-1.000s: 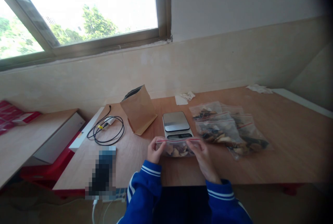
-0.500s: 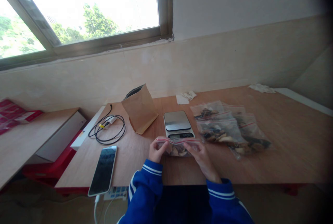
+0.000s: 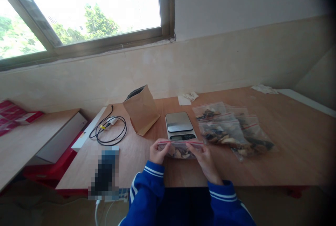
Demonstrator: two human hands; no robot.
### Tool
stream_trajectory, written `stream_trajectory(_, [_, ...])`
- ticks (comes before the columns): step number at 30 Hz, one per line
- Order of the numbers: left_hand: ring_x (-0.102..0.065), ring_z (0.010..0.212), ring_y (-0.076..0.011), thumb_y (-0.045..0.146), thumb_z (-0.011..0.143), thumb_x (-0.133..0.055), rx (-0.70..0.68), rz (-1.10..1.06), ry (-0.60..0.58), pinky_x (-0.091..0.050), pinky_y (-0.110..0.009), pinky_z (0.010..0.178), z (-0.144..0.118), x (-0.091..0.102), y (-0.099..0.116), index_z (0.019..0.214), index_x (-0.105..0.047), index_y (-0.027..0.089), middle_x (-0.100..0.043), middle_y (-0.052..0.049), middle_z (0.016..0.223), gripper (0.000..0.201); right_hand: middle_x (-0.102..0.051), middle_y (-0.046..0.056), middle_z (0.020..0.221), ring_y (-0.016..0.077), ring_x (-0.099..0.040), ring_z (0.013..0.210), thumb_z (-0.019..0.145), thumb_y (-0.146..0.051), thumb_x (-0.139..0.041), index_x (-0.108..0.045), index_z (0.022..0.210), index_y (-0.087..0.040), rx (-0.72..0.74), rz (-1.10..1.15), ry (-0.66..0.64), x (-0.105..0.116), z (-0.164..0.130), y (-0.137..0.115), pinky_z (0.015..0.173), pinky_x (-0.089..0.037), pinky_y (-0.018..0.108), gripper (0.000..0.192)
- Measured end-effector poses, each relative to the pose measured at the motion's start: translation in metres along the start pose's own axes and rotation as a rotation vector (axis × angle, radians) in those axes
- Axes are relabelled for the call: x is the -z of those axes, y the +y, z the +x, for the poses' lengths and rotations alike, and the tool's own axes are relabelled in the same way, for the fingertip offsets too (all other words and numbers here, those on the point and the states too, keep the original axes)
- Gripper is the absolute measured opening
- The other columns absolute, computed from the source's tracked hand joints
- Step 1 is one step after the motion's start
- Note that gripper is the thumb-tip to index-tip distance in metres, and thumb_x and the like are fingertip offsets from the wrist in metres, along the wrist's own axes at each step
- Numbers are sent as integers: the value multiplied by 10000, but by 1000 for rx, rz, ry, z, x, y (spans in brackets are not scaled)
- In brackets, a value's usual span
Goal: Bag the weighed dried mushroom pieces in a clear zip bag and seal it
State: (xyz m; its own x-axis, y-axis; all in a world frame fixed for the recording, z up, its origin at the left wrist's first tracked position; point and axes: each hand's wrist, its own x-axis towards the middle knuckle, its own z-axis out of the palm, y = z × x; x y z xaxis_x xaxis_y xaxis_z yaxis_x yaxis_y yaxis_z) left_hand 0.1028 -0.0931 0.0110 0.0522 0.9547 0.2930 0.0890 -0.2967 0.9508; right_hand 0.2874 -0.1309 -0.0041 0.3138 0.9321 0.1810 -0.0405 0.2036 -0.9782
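Observation:
Between my hands is a clear zip-lock bag (image 3: 181, 152) with a red strip along its top, holding pale and dark dried pieces. My left hand (image 3: 159, 152) pinches the left end of the strip, thumb on top. At the other end, my right hand (image 3: 203, 156) grips the bag with its thumb pressed on the strip. Just beyond the bag stands a kitchen scale (image 3: 179, 122) with a bare steel plate; the bag's top edge comes close to its display. Several filled zip-lock bags (image 3: 223, 131) lie overlapping to the right of the scale.
An open brown paper bag (image 3: 143, 112) stands left of the scale. Further left are a coiled black cable (image 3: 107, 131) and a pixelated phone (image 3: 104, 171) on a white cord at the table's front edge. Crumpled white gloves or cloth (image 3: 191, 96) lie by the wall.
The bag's top edge, wavy and slightly parted before, now looks flatter and straighter. My right thumb has shifted slightly along it; both hands stay nearly in place.

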Motion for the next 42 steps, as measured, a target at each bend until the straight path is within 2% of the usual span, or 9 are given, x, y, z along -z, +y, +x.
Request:
stream_trajectory(6, [-622,716,-168,376,732,-702,7,-24,-2,-492,-283,687,0,-1,-1,754,-686,133,-677,-53,741,244,-710,48,833,239,-655,834,676,-465,-737,-715,805,-212,-10,4,44,-2,1,2,796,-527,381,285])
stream_trajectory(11, [-625,824,-195,389,744,-693,14,-128,-99,-492,-322,790,1,-3,5,761,-683,134,-675,-76,817,256,-713,48,891,231,-657,887,723,-460,-708,-713,866,-203,-36,29,-80,2,-1,-5,839,-510,360,294])
stream_trajectory(16, [-620,769,-193,389,707,-727,61,-110,-165,-501,-321,733,-1,-4,8,770,-697,128,-666,-79,794,269,-709,58,957,239,-651,929,770,-462,-660,-701,948,-210,-79,40,-199,4,-3,-16,857,-512,363,311])
stream_trajectory(19, [-619,755,-193,388,719,-717,59,-113,-165,-503,-322,719,-1,-5,6,766,-695,129,-661,-77,776,264,-711,49,932,239,-656,908,774,-460,-650,-699,938,-221,-77,35,-244,2,-3,-19,845,-522,369,294])
stream_trajectory(26, [-624,768,-192,366,720,-722,5,-108,-148,-501,-317,728,-1,-4,6,753,-695,131,-668,-75,790,239,-680,26,860,209,-636,867,771,-433,-658,-706,808,-222,26,-38,-179,-3,-3,-18,806,-518,320,220])
stream_trajectory(32, [-635,794,-203,349,704,-740,-44,-60,-96,-497,-326,762,-1,-4,3,730,-702,141,-683,-79,803,212,-648,12,814,191,-622,831,764,-406,-673,-678,734,-213,31,-25,-115,-4,-4,-12,786,-503,305,195])
stream_trajectory(36, [-630,716,-183,368,703,-738,15,-70,-113,-503,-301,684,-2,-6,1,752,-700,136,-679,-70,762,240,-661,14,813,194,-633,807,760,-431,-670,-690,781,-209,-5,-9,-144,-3,-2,-12,746,-519,301,223])
stream_trajectory(39, [-628,683,-174,366,690,-750,54,-74,-165,-506,-288,648,-3,-7,2,798,-709,133,-681,-67,752,259,-682,30,869,216,-647,856,757,-445,-668,-699,844,-206,-30,4,-189,0,-2,-12,779,-532,328,256])
stream_trajectory(42, [-640,722,-185,352,691,-753,33,-49,-186,-514,-293,674,-3,-7,5,819,-726,142,-691,-79,792,248,-696,36,922,227,-650,913,766,-435,-663,-703,893,-216,-41,3,-238,1,-2,-14,829,-530,345,256])
